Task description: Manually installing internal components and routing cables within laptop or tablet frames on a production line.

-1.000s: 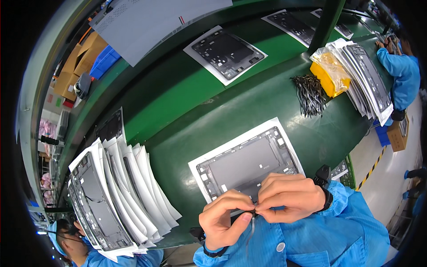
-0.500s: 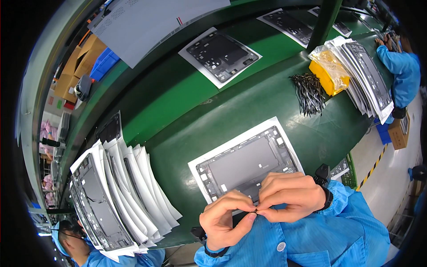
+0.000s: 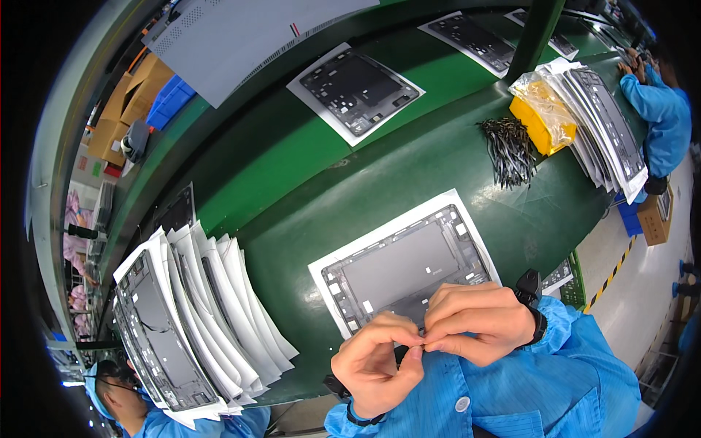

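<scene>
My left hand (image 3: 374, 369) and my right hand (image 3: 480, 326) meet fingertip to fingertip at the near edge of the bench. Both are closed in a pinch around something small and dark, mostly hidden by the fingers. Just beyond them, a flat grey tablet housing (image 3: 398, 264) lies on a white sheet (image 3: 318, 277), with small white patches around its border. My hands cover its near right part. Each wrist wears a black band.
Left stands a fanned stack of housings (image 3: 157, 328) between white sheets. A bundle of black strips (image 3: 507, 150), a yellow bin (image 3: 539, 124) and another stack (image 3: 610, 124) are at right. Beyond, more housings (image 3: 355, 91) lie on a green strip beside a green post (image 3: 535, 44). Co-workers sit left and far right.
My left hand has shifted slightly right, and its fingers now hide more of the small dark thing. Housings on the far green strip have slid a little left.
</scene>
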The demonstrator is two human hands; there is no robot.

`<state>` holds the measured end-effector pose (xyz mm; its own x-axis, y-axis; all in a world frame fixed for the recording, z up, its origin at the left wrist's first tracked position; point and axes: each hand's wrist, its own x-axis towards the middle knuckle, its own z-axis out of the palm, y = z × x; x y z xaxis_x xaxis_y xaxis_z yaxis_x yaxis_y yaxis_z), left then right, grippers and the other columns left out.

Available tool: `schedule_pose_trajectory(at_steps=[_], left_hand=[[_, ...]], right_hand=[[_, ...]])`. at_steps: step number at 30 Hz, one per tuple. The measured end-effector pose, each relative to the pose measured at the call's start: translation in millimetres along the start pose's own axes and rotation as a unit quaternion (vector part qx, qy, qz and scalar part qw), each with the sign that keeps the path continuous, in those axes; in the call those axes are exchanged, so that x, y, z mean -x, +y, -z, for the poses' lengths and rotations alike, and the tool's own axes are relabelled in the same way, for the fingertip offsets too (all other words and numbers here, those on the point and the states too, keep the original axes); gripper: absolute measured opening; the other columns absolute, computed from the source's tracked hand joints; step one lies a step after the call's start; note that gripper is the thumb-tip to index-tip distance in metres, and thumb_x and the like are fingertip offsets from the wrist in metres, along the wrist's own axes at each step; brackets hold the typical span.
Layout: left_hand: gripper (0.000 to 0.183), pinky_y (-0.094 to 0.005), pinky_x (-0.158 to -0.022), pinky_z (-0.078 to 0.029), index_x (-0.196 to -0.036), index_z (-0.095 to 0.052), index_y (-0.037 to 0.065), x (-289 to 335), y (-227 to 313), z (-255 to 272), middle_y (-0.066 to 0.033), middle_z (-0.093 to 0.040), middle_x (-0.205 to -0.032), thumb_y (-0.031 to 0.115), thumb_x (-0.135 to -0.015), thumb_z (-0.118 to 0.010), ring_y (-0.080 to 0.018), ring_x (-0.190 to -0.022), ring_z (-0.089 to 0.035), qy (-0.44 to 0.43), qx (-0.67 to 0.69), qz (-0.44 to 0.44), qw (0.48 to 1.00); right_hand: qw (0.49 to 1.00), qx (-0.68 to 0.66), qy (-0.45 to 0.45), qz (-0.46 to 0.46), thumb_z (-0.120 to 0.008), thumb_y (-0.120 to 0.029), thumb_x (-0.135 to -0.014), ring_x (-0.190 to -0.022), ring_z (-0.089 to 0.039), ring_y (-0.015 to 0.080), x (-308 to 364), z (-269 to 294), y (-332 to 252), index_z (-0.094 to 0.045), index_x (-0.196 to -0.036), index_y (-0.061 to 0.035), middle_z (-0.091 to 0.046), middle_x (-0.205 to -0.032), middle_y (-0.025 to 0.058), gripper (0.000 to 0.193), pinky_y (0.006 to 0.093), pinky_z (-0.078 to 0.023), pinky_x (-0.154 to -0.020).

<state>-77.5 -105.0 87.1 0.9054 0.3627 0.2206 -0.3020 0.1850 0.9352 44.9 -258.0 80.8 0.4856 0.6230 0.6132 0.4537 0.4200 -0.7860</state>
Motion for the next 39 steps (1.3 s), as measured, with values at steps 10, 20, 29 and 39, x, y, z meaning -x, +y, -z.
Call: schedule_pose_trajectory(at_steps=[10,20,29,39], left_hand=[[0.028,-0.0352,-0.079,-0.054,-0.100,-0.067,-0.011,-1.4,1.3,0.1,-0.0186,-0.071,-0.096,-0.023,-0.075,-0.066,-0.0238,-0.089,-0.067,-0.002,0.008,0.014,1.000],[0.030,-0.0351,-0.082,-0.055,-0.107,-0.066,-0.012,-0.8,-1.3,-0.3,-0.0184,-0.071,-0.099,-0.020,-0.078,-0.070,-0.0233,-0.091,-0.068,0.036,-0.030,0.026,0.999],[0.030,-0.0280,-0.084,-0.053,-0.117,-0.066,-0.007,-7.8,-25.3,-3.5,-0.0115,-0.073,-0.098,-0.012,-0.089,-0.076,-0.0132,-0.088,-0.066,0.121,-0.139,0.049,0.982],[0.011,-0.0417,-0.073,-0.054,-0.094,-0.071,0.000,-50.4,-47.5,60.6,-0.0127,-0.071,-0.085,-0.001,-0.085,-0.077,-0.0329,-0.079,-0.067,-0.040,-0.564,-0.075,0.821]], right_hand=[[1.000,-0.013,0.004,-0.012,-0.081,0.008,-0.082,-0.073,-0.068,0.0294,-0.1,-0.3,-0.7,-0.075,-0.097,0.0085,-0.072,-0.092,0.0171,0.017,0.0366,-0.054,-0.062],[0.999,0.004,0.008,-0.046,-0.082,0.008,-0.083,-0.077,-0.072,0.0289,2.6,3.0,0.6,-0.077,-0.100,0.0076,-0.074,-0.093,0.0162,0.018,0.0375,-0.059,-0.070],[0.988,0.151,0.005,0.000,-0.083,0.006,-0.078,-0.074,-0.070,0.0274,-8.7,5.4,40.7,-0.074,-0.095,0.0017,-0.072,-0.091,0.0124,0.020,0.0355,-0.055,-0.064],[0.962,0.263,-0.062,-0.033,-0.078,-0.002,-0.075,-0.099,-0.065,0.0308,-30.8,27.2,116.0,-0.069,-0.082,0.0000,-0.069,-0.096,0.0089,0.011,0.0423,-0.055,-0.084]])
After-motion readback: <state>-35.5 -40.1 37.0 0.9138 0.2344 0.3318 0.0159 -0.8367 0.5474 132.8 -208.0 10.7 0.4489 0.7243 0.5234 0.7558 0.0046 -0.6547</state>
